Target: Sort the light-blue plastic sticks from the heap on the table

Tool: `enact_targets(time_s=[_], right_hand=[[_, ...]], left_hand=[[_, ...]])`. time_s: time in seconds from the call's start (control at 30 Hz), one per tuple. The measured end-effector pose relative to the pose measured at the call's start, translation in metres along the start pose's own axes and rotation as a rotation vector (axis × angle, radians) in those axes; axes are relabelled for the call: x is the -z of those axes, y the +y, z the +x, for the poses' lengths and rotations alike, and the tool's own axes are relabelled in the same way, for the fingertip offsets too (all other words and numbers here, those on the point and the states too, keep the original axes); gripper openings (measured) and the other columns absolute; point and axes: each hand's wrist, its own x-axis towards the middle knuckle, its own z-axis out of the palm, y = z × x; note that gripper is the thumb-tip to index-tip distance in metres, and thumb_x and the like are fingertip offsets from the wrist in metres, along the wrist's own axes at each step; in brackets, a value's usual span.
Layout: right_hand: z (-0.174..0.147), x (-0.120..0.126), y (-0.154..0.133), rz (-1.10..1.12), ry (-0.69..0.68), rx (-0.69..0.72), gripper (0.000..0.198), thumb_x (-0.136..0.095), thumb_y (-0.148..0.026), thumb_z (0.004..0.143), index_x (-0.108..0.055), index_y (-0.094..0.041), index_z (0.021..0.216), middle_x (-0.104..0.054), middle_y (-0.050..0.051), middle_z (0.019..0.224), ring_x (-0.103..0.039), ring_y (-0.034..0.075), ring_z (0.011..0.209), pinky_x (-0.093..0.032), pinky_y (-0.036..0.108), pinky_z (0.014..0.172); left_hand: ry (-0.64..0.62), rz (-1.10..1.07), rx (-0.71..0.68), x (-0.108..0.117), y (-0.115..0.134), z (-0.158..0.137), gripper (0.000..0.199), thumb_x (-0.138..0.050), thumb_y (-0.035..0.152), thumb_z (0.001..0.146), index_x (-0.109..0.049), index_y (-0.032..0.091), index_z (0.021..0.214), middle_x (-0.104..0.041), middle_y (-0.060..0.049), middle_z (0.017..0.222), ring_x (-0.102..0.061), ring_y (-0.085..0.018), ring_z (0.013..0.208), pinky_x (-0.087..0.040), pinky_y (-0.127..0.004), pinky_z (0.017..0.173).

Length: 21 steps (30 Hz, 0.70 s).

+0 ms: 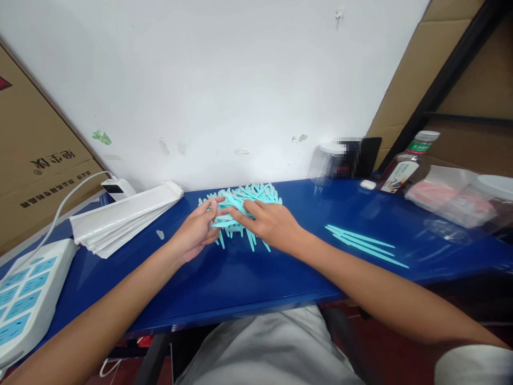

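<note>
A heap of thin, tapered turquoise plastic sticks (260, 193) lies on the blue table against the wall. At the heap's left front, my left hand (197, 227) is closed around a few of these sticks, and one pokes out beyond its fingers. My right hand (269, 218) comes in from the right over the heap. Its fingers are bent down around turquoise sticks close to my left fingertips; the exact grip is partly hidden. Both hands nearly meet in front of the heap. Several separate turquoise sticks (366, 245) lie side by side on the table to the right.
White padded envelopes (128, 216) lie stacked at left, near a power strip (34, 294) and a small white device (118, 188) with a cable. At right stand a clear jar (324, 164), a dark bottle (406, 163) and a plastic bag (449, 192). Cardboard boxes flank the table.
</note>
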Motion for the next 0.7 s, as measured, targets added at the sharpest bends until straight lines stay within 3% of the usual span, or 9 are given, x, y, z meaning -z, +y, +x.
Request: enact_targets(time_s=[0.13, 0.2, 0.33, 0.43, 0.57, 0.7], right_hand=[[0.001, 0.0, -0.002, -0.014, -0.006, 0.001, 0.038, -0.037, -0.009, 0.106, -0.051, -0.02, 0.139, -0.064, 0.009, 0.1, -0.056, 0.016, 0.079, -0.034, 0.027, 0.053], [0.001, -0.001, -0.001, -0.019, -0.008, 0.003, 0.037, -0.036, -0.009, 0.107, -0.053, -0.02, 0.138, -0.064, 0.009, 0.099, -0.056, 0.017, 0.079, -0.035, 0.028, 0.054], [0.0, -0.002, -0.003, 0.011, -0.014, -0.003, 0.036, -0.036, -0.009, 0.107, -0.057, -0.019, 0.135, -0.064, 0.011, 0.104, -0.056, 0.017, 0.081, -0.038, 0.028, 0.057], [-0.001, -0.003, -0.006, 0.027, -0.016, -0.008, 0.037, -0.036, -0.009, 0.107, -0.058, -0.018, 0.136, -0.064, 0.012, 0.109, -0.056, 0.017, 0.083, -0.04, 0.028, 0.059], [0.0, -0.001, -0.011, 0.018, -0.015, -0.006, 0.035, -0.035, -0.011, 0.108, -0.059, -0.017, 0.132, -0.064, 0.011, 0.104, -0.056, 0.018, 0.081, -0.038, 0.029, 0.058], [0.0, -0.001, -0.016, 0.023, -0.004, -0.013, 0.035, -0.034, -0.013, 0.109, -0.057, -0.016, 0.134, -0.064, 0.011, 0.102, -0.056, 0.018, 0.081, -0.037, 0.03, 0.056]], left_hand=[[0.004, -0.024, 0.016, 0.002, -0.003, 0.002, 0.032, -0.054, 0.036, 0.104, -0.058, 0.018, 0.13, -0.067, -0.001, 0.073, -0.024, -0.002, 0.032, -0.02, -0.016, 0.031], [0.023, -0.014, 0.021, 0.002, -0.002, 0.002, 0.031, -0.053, 0.036, 0.104, -0.058, 0.018, 0.129, -0.068, -0.002, 0.075, -0.024, -0.002, 0.032, -0.02, -0.016, 0.031], [0.096, 0.034, 0.034, 0.001, 0.001, 0.003, 0.028, -0.052, 0.037, 0.105, -0.057, 0.017, 0.124, -0.077, -0.014, 0.102, -0.024, 0.0, 0.032, -0.018, -0.016, 0.031], [0.13, 0.062, 0.054, 0.0, 0.003, 0.002, 0.026, -0.051, 0.036, 0.105, -0.057, 0.016, 0.12, -0.076, -0.017, 0.111, -0.024, 0.001, 0.032, -0.018, -0.015, 0.03], [0.096, 0.022, 0.084, -0.002, 0.001, 0.001, 0.024, -0.05, 0.035, 0.105, -0.058, 0.017, 0.12, -0.076, -0.014, 0.104, -0.025, 0.001, 0.032, -0.018, -0.014, 0.03], [0.012, -0.079, 0.123, -0.002, 0.001, -0.001, 0.03, -0.052, 0.042, 0.104, -0.057, 0.018, 0.121, -0.068, -0.004, 0.082, -0.026, 0.0, 0.032, -0.02, -0.014, 0.032]])
